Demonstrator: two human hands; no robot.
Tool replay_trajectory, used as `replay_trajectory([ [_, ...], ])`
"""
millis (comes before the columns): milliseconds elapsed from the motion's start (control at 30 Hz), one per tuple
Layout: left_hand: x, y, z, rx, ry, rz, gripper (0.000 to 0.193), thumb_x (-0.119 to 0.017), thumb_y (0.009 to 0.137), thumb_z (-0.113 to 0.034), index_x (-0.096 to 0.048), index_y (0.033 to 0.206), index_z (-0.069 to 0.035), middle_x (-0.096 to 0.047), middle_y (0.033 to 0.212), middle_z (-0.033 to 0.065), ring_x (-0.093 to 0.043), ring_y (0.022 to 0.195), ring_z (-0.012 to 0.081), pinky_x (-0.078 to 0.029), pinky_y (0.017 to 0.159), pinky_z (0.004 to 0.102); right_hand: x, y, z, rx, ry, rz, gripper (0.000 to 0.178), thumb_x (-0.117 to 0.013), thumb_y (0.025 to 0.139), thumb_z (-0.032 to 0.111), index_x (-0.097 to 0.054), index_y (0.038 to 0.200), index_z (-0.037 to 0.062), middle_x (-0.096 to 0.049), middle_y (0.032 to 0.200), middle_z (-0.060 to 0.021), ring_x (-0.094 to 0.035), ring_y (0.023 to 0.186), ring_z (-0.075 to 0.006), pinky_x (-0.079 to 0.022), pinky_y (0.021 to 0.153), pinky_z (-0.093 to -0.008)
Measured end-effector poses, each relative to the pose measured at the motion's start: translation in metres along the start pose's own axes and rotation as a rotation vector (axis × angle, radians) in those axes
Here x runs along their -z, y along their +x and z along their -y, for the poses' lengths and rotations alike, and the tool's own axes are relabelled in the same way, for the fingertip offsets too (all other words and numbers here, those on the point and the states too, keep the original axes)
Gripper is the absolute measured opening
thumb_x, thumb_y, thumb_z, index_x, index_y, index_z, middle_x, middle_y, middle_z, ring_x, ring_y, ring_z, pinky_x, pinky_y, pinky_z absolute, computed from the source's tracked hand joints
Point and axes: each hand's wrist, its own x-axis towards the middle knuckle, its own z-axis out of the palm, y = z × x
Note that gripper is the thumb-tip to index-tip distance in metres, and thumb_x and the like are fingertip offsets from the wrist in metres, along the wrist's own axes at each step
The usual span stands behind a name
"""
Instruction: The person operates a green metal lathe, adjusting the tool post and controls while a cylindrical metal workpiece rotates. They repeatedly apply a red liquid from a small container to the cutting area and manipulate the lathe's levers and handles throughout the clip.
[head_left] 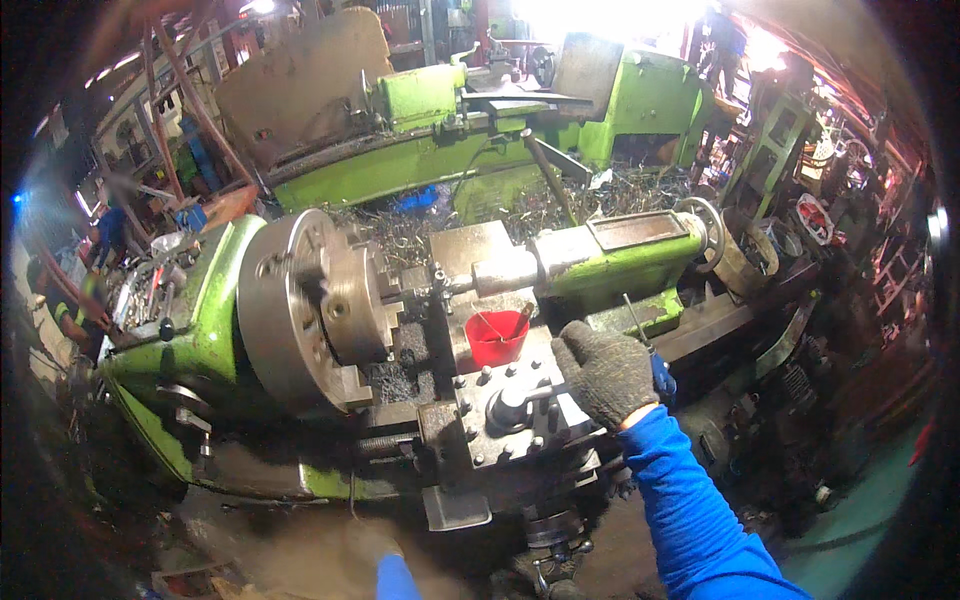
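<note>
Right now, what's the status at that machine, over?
Right hand: gloved, at right edge of tool post. Left hand: low, blurred, grip unclear. Possible obstacle: red container behind tool post.

A second green machine (pixel 450 152) spans the back, with a brown panel (pixel 305 95) rising at its left end. Curly metal shavings (pixel 640 190) lie along its front, near a blue scrap (pixel 418 199). Farther right are a beige tub (pixel 752 262) and a green frame (pixel 783 128).
</note>
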Motion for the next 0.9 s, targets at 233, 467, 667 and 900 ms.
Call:
replay_trajectory([
  [233,0.020,-0.006,-0.017,-0.188,0.106,0.577,0.033,-0.057,0.095,-0.035,-0.074,0.117,-0.018,-0.066,0.133,0.0116,-0.069,0.111,0.0301,-0.057,0.087,0.0475,0.008,-0.015,-0.011,-0.175,0.763,-0.211,0.020,-0.068,0.099,0.023,-0.069,0.110,0.0057,-0.072,0.088,-0.0079,-0.071,0.081,-0.0192,-0.054,0.068,-0.0378],
  [467,0.006,-0.043,0.021,-0.248,-0.542,0.557,0.049,-0.068,0.088,-0.032,-0.067,0.128,-0.006,-0.067,0.128,0.0254,-0.064,0.117,0.0437,-0.053,0.100,0.0500,-0.007,-0.059,-0.119,-0.342,0.223,-0.522,0.060,-0.077,0.089,0.034,-0.057,0.135,0.0014,-0.054,0.131,-0.0187,-0.054,0.122,-0.0317,-0.046,0.104,-0.0433],
  [667,0.096,-0.125,0.065,-0.630,-0.016,1.106,0.042,-0.067,0.088,-0.027,-0.068,0.126,-0.008,-0.067,0.129,0.0214,-0.065,0.117,0.0401,-0.053,0.100,0.0495,-0.024,-0.081,-0.194,-0.171,-0.018,-0.220,0.085,-0.085,0.077,0.042,-0.053,0.144,0.0013,-0.056,0.140,-0.0244,-0.050,0.133,-0.0418,-0.040,0.113,-0.0503],
  [900,0.174,-0.163,0.108,-0.646,0.139,1.117,0.044,-0.065,0.087,-0.027,-0.068,0.129,-0.012,-0.066,0.134,0.0183,-0.065,0.120,0.0355,-0.051,0.104,0.0494,-0.048,-0.056,-0.209,-0.187,0.047,0.042,0.048,-0.082,0.074,0.037,-0.070,0.111,0.0094,-0.067,0.111,-0.0214,-0.065,0.105,-0.0418,-0.052,0.090,-0.0527],
])
